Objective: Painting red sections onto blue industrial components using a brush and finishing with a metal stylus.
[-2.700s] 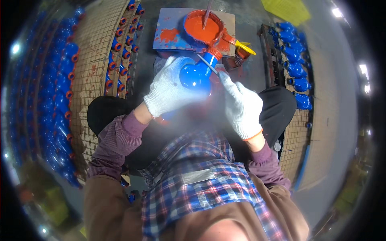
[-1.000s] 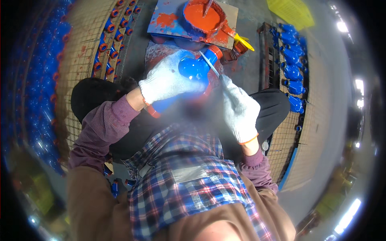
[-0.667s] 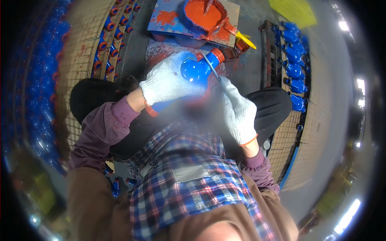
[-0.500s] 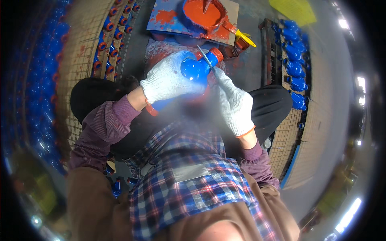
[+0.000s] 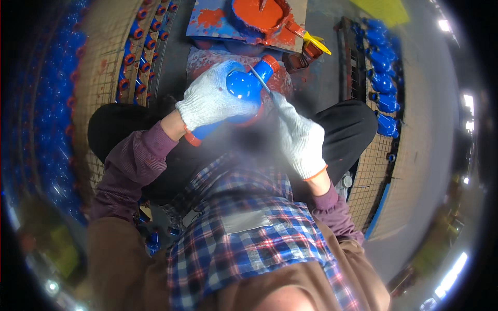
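My left hand (image 5: 210, 97), in a white knit glove, is wrapped round a blue-painted pipe fitting (image 5: 243, 84) with a rounded body and red ends. One red end points up and to the right; another red rim shows below my left wrist. My right hand (image 5: 302, 136), gloved in white too, is closed on a thin grey metal blade (image 5: 261, 79). The blade lies across the fitting's neck, just below the red collar. Its handle is hidden in the glove.
Ahead stands a bucket of red paint (image 5: 261, 14) on a paint-splashed board (image 5: 207, 26), beside a yellow-handled brush (image 5: 315, 42). Blue fittings with red ends line racks on the left (image 5: 129, 59). More blue fittings (image 5: 386, 103) sit along the right.
The fitting and both hands have shifted slightly to the left in view. The blade has moved a little along with them and stays at the neck.
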`<state>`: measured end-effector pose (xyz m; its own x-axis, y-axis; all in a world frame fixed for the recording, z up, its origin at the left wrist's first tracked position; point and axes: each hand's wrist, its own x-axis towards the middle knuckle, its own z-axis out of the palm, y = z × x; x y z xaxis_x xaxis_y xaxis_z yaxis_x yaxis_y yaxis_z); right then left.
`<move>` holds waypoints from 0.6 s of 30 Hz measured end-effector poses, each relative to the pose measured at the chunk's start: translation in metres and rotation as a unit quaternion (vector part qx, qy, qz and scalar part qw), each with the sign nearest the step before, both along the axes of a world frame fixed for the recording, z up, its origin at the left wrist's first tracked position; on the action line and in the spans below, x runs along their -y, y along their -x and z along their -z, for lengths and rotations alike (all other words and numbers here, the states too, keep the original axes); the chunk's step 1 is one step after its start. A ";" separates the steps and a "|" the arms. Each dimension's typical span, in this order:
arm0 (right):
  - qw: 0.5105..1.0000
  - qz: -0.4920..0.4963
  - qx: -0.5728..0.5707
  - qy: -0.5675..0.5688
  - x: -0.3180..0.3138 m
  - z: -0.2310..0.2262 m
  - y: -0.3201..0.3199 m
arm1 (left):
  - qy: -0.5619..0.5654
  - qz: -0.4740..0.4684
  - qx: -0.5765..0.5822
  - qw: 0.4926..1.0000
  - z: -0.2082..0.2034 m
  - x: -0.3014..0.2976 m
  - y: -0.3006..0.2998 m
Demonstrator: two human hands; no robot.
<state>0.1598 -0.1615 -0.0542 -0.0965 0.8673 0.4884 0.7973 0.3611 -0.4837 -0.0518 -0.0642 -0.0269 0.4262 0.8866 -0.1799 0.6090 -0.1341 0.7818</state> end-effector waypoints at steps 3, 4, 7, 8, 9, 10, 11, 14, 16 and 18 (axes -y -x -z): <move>0.997 0.029 0.017 0.067 0.000 0.002 0.000 | 0.043 0.031 0.003 0.999 -0.001 0.000 -0.003; 0.994 0.053 0.024 0.094 -0.002 0.003 -0.001 | 0.075 0.039 -0.023 0.996 -0.002 -0.003 -0.004; 0.998 0.034 0.018 0.046 -0.003 0.005 -0.001 | -0.013 0.068 -0.007 0.998 -0.006 -0.003 -0.005; 1.000 0.021 0.008 0.011 -0.002 0.005 -0.001 | 0.016 0.061 -0.003 0.998 -0.007 -0.003 -0.005; 0.999 0.029 0.034 0.004 -0.003 0.006 -0.001 | 0.050 0.056 0.001 0.997 -0.006 -0.003 -0.006; 0.997 0.042 0.040 0.048 -0.002 0.005 -0.001 | 0.085 0.054 0.006 0.995 -0.005 -0.003 -0.007; 0.996 0.046 0.044 0.068 -0.002 0.006 -0.001 | 0.079 0.064 0.014 0.995 -0.005 -0.003 -0.007; 0.996 0.040 0.038 0.063 -0.001 0.005 0.000 | 0.068 0.073 0.028 0.995 -0.001 -0.001 -0.006; 0.999 0.025 0.039 0.018 -0.001 0.004 -0.001 | 0.059 0.074 0.018 0.995 0.001 -0.003 -0.005; 0.998 0.034 0.022 0.047 -0.001 0.004 -0.002 | 0.121 0.086 0.056 0.987 0.003 -0.003 -0.005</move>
<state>0.1621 -0.1602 -0.0583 -0.0560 0.9141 0.4016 0.8395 0.2608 -0.4767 -0.0471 -0.0613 -0.0303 0.5966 0.7359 -0.3203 0.5005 -0.0291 0.8653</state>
